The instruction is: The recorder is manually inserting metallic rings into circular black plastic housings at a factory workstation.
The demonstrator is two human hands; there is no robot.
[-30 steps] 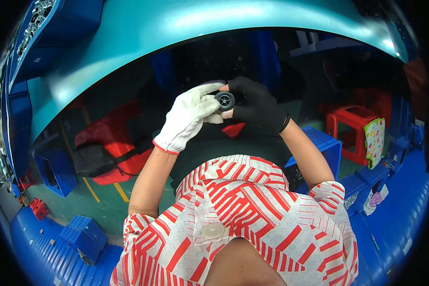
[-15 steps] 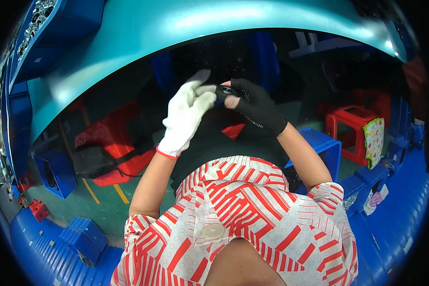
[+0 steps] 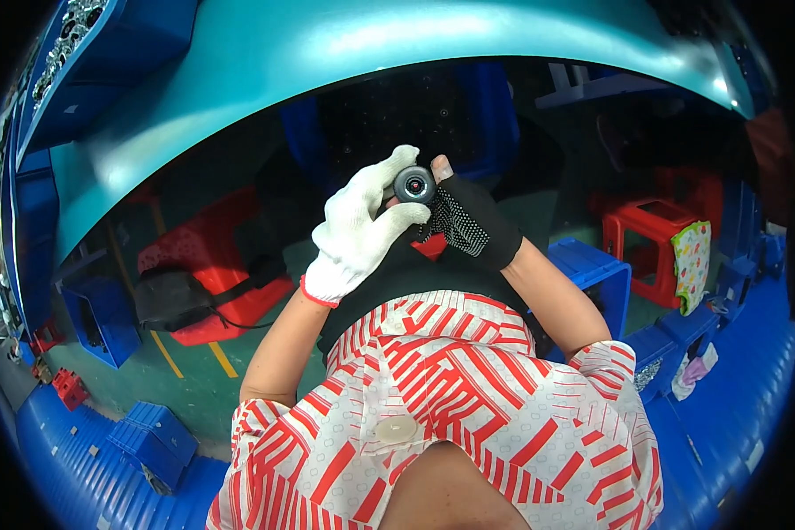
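Note:
A small round black wheel-like part (image 3: 414, 185), with a pale metal ring round its dark centre, is held up in front of my chest. My left hand (image 3: 362, 221), in a white knitted glove with a red cuff edge, pinches it between the thumb below and the fingers above. On its other side is my right hand (image 3: 470, 217), in a black fingerless glove with white grip dots. The bare right thumb stands up beside the part, and a bit of bare fingertip shows behind it. The other right fingers are mostly hidden.
The teal table edge (image 3: 327, 53) curves across the top. Beneath it is a dark-filled blue bin (image 3: 495, 115). A red stool (image 3: 649, 221) with a patterned cloth stands right; a black bag (image 3: 172, 296) lies on red plastic at left. Blue crates (image 3: 155, 437) surround me.
The black part has turned so its ringed face shows. My left fingers have closed round it, and the right hand has rolled to show its dotted palm, thumb up.

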